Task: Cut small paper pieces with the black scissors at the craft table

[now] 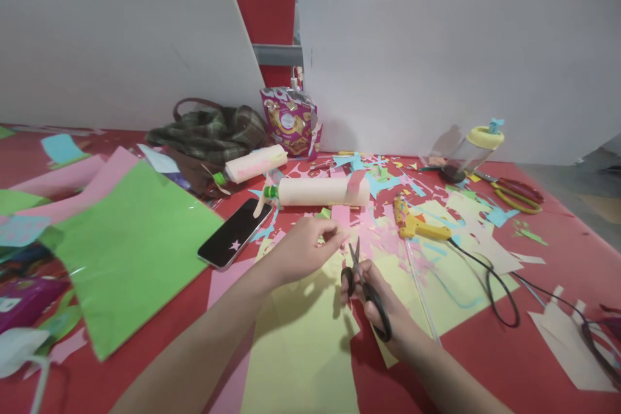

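Observation:
My right hand (381, 294) grips black-handled scissors (356, 262) whose slightly parted blades point up and away from me. Just left of the blade tips, my left hand (315, 239) is closed in a pinch; anything between its fingertips is too small to make out against the pink scraps. Beneath both hands lies a pale yellow paper sheet (301, 343), partly over a pink sheet (230, 288). Beyond my left hand, a bottle wrapped in cream paper (315, 192) with a green cap rests on its side. A phone (235, 233) bearing a pink star lies to the left.
Left is a large green sheet (130, 246). A yellow glue gun (424, 228) with a black cord lies right, near red-and-yellow-handled scissors (521, 194) and a clear bottle (470, 155). Behind stand a second wrapped bottle (257, 163), a purple snack bag (290, 123) and white panels (436, 58).

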Available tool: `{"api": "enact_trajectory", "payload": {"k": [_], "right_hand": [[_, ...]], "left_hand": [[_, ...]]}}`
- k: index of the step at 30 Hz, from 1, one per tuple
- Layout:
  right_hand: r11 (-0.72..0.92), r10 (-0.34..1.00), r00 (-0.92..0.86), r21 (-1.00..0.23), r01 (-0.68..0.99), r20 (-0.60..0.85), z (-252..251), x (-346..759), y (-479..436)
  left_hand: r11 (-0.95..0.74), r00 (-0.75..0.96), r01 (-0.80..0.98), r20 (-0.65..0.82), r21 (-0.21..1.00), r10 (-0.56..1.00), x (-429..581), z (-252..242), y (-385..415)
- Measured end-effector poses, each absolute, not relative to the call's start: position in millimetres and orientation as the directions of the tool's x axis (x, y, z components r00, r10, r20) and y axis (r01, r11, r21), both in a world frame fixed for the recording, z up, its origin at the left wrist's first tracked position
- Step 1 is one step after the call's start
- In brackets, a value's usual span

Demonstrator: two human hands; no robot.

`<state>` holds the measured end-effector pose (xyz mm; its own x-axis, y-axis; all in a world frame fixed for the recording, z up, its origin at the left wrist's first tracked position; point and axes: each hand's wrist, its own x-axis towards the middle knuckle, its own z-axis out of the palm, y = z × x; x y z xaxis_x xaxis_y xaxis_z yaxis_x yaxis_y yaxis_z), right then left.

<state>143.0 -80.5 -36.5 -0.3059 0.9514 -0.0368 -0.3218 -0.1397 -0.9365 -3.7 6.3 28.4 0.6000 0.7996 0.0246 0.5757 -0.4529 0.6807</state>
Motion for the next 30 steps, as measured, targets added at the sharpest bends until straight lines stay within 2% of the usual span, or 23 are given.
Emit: {"api": "enact_trajectory", "payload": {"k": [9,30], "right_hand": [[-0.15,0.942,-0.335,-0.93,-0.336,-0.031,-34.9,143.9,-81.5],[-0.138,0.932,-0.362,-0.923,-0.358,0.001,-37.0,144.2,-80.3]], "left_hand": [[-0.534,0.663,0.572,0.032,0.623,0.748,-1.5,27.5,2.5],[-0.584,0.701,0.551,0.05,0.596,0.712,-2.9,24.1,2.0]]}}
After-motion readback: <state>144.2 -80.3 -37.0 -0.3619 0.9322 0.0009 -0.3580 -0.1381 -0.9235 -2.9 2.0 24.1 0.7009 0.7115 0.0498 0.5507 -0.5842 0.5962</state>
